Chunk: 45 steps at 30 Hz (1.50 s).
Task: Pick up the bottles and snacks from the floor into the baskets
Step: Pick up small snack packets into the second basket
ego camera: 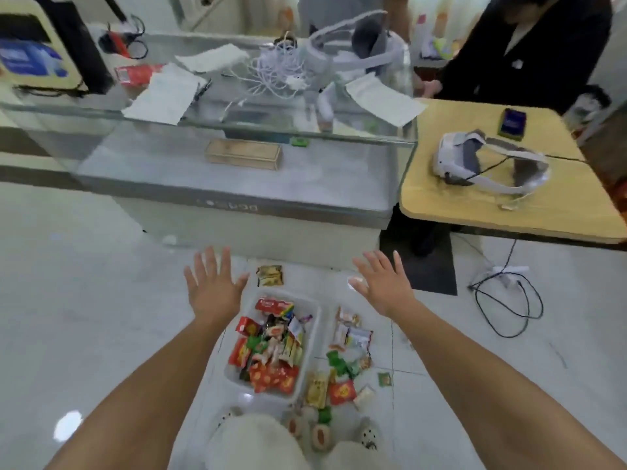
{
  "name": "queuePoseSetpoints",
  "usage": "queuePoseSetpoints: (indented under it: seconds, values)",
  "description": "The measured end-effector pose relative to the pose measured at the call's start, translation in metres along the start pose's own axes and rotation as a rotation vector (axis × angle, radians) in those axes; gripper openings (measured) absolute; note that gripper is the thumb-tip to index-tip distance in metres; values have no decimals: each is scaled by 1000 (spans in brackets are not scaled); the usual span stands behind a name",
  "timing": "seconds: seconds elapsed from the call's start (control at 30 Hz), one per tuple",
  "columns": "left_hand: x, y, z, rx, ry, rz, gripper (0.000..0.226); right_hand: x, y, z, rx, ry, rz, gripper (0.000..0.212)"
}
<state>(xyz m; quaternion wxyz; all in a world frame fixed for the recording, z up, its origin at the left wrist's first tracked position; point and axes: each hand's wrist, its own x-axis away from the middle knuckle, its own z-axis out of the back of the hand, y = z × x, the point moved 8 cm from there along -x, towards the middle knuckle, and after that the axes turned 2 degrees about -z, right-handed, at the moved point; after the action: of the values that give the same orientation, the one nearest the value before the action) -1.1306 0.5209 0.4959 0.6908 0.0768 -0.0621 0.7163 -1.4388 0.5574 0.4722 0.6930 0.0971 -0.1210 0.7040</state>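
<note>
A clear plastic basket (314,329) stands on the white floor between my arms, filled with several red, green and yellow snack packets. More snack packets (346,364) lie loose on the floor to its right, and a gold packet (269,275) lies just beyond it. My left hand (213,286) hovers above the floor left of the basket, fingers spread, holding nothing. My right hand (385,288) hovers to the right of the basket, fingers also spread and empty. No bottles show.
A glass display counter (237,184) stands right ahead, strewn with papers and cables. A yellow table (509,205) with a white headset is at right, a person in black behind it. A black cable (505,300) loops on the floor at right. My knees and slippers are at the bottom.
</note>
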Motion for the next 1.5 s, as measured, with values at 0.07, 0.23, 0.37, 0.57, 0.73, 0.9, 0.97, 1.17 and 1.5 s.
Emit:
queuePoseSetpoints:
  seconds: [0.07,0.23,0.37,0.57,0.73,0.9,0.97,1.17,1.5]
  values:
    - [39,-10,-2,28,24,134,67,4,6,5,41,-17,93,57]
    - [112,-12,-4,10,49,330,68,21,26,11,65,-22,209,56]
    - [135,24,-6,0,84,328,67,43,54,2,62,24,244,57]
    - [172,96,-31,41,86,301,68,86,104,-16,63,50,267,57]
    - [225,145,-58,73,38,349,69,111,140,-20,110,51,333,58]
    - [243,172,-78,89,16,459,71,94,171,-33,145,2,403,59]
    - [238,183,-96,85,19,503,70,73,185,-49,159,-15,430,59]
    - [194,237,-242,137,-32,593,69,-20,241,-178,243,-76,486,61]
    - [71,316,-609,135,43,243,75,-169,339,-558,415,-172,489,113]
